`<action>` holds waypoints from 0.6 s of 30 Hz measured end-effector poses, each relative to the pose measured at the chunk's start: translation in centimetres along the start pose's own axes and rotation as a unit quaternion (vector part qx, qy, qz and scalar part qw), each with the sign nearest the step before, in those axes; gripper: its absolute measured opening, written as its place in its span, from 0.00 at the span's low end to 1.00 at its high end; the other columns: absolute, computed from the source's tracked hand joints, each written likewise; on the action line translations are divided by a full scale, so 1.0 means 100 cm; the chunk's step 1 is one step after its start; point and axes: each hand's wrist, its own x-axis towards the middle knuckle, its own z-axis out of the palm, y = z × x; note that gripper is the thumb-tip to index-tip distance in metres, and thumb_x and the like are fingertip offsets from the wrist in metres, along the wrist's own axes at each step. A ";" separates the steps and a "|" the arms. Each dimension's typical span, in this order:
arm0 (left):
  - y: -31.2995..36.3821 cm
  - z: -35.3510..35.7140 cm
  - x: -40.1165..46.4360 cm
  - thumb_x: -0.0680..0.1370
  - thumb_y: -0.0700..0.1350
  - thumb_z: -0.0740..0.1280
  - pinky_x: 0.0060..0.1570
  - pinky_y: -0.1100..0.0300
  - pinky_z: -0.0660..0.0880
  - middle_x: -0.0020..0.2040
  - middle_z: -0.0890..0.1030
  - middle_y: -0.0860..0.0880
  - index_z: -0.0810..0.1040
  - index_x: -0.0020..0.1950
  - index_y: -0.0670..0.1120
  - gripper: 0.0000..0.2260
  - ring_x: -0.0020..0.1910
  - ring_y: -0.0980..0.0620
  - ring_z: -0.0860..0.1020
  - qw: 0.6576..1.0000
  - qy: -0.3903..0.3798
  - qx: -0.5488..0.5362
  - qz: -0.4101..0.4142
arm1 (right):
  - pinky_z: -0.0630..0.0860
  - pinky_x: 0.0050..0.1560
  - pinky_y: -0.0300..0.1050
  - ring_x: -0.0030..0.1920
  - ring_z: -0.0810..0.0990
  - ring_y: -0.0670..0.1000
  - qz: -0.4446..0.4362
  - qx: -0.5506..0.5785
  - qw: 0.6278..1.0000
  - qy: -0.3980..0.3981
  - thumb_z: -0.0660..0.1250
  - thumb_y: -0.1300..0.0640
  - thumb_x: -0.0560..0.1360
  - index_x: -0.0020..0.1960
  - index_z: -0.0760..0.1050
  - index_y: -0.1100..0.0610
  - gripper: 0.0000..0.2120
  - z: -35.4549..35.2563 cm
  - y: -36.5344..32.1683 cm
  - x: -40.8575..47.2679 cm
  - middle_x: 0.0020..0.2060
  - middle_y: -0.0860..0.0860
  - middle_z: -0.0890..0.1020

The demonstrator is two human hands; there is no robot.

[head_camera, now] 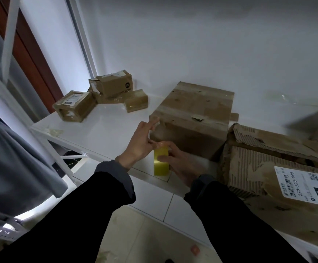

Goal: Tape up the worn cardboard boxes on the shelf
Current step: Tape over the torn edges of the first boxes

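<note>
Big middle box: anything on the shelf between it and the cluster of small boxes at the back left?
Head view: nothing lies there. Bare white shelf runs from the small boxes to the big middle box; only the left hand reaches its near-left corner.

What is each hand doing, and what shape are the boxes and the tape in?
left hand: fingers straight, touching the middle box's corner.
right hand: gripping the tape roll.
tape roll: yellow, held upright.
middle box: closed, worn, scuffed top.
big torn box: ripped, corrugation showing.
small boxes: piled, crumpled, taped.
</note>
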 end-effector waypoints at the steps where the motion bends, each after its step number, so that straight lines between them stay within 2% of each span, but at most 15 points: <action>1: -0.001 0.001 -0.001 0.73 0.33 0.76 0.50 0.53 0.82 0.61 0.69 0.44 0.64 0.79 0.53 0.39 0.47 0.47 0.80 1.000 0.001 0.005 0.000 | 0.76 0.54 0.54 0.56 0.78 0.56 -0.003 0.012 1.000 0.003 0.71 0.62 0.72 0.65 0.71 0.45 0.25 0.000 0.002 0.000 0.58 0.57 0.79; 4: -0.005 0.003 -0.002 0.73 0.31 0.74 0.50 0.47 0.81 0.60 0.69 0.45 0.65 0.78 0.55 0.39 0.49 0.46 0.79 1.000 0.005 0.020 0.004 | 0.76 0.60 0.57 0.58 0.81 0.55 0.012 0.039 0.999 0.003 0.72 0.66 0.72 0.72 0.60 0.38 0.39 -0.006 0.001 -0.001 0.57 0.54 0.82; 6: -0.004 0.004 -0.004 0.74 0.30 0.71 0.49 0.48 0.82 0.61 0.68 0.46 0.65 0.78 0.56 0.38 0.53 0.47 0.77 0.999 0.012 0.028 0.013 | 0.76 0.61 0.60 0.57 0.81 0.54 0.016 0.035 0.999 0.007 0.72 0.68 0.73 0.74 0.56 0.40 0.41 -0.010 0.000 -0.005 0.56 0.51 0.82; 8: 0.001 0.008 -0.008 0.75 0.29 0.69 0.50 0.52 0.82 0.65 0.66 0.46 0.65 0.78 0.56 0.37 0.57 0.48 0.76 0.999 0.025 0.043 0.021 | 0.78 0.58 0.57 0.53 0.81 0.51 -0.009 0.026 0.999 0.029 0.71 0.70 0.73 0.73 0.60 0.45 0.37 -0.008 0.001 -0.010 0.54 0.50 0.81; 9: 0.004 0.010 -0.010 0.76 0.29 0.68 0.50 0.55 0.82 0.66 0.66 0.46 0.65 0.78 0.56 0.36 0.56 0.48 0.77 0.997 0.030 0.060 0.027 | 0.79 0.56 0.55 0.52 0.81 0.50 -0.026 0.022 0.998 0.046 0.71 0.71 0.73 0.71 0.62 0.46 0.35 -0.006 0.002 -0.011 0.54 0.50 0.80; 12: 0.019 0.012 -0.020 0.76 0.28 0.68 0.40 0.68 0.79 0.69 0.64 0.46 0.64 0.78 0.57 0.37 0.42 0.54 0.78 0.991 0.036 0.110 0.065 | 0.79 0.53 0.54 0.51 0.80 0.50 -0.068 0.002 0.994 0.082 0.71 0.72 0.72 0.63 0.68 0.44 0.30 0.000 0.007 -0.008 0.58 0.47 0.77; 14: 0.030 0.012 -0.026 0.74 0.28 0.69 0.38 0.71 0.77 0.69 0.63 0.47 0.64 0.78 0.57 0.38 0.39 0.57 0.77 0.988 0.035 0.121 0.091 | 0.79 0.50 0.52 0.50 0.80 0.51 -0.080 -0.003 0.993 0.089 0.72 0.69 0.70 0.57 0.69 0.40 0.29 0.002 0.007 -0.005 0.60 0.51 0.78; 16: 0.040 0.010 -0.031 0.74 0.29 0.70 0.40 0.73 0.76 0.69 0.62 0.48 0.64 0.77 0.57 0.38 0.39 0.58 0.77 0.987 0.032 0.114 0.113 | 0.77 0.48 0.51 0.48 0.80 0.53 -0.082 0.002 0.992 0.099 0.71 0.67 0.70 0.54 0.70 0.40 0.25 0.001 0.005 -0.002 0.56 0.56 0.80; 18: 0.044 0.008 -0.035 0.74 0.30 0.70 0.40 0.75 0.75 0.69 0.61 0.50 0.64 0.77 0.57 0.38 0.40 0.59 0.78 0.985 0.039 0.111 0.128 | 0.75 0.45 0.51 0.45 0.79 0.52 -0.079 0.005 0.991 0.106 0.71 0.68 0.72 0.51 0.70 0.48 0.19 -0.004 0.002 0.000 0.47 0.51 0.82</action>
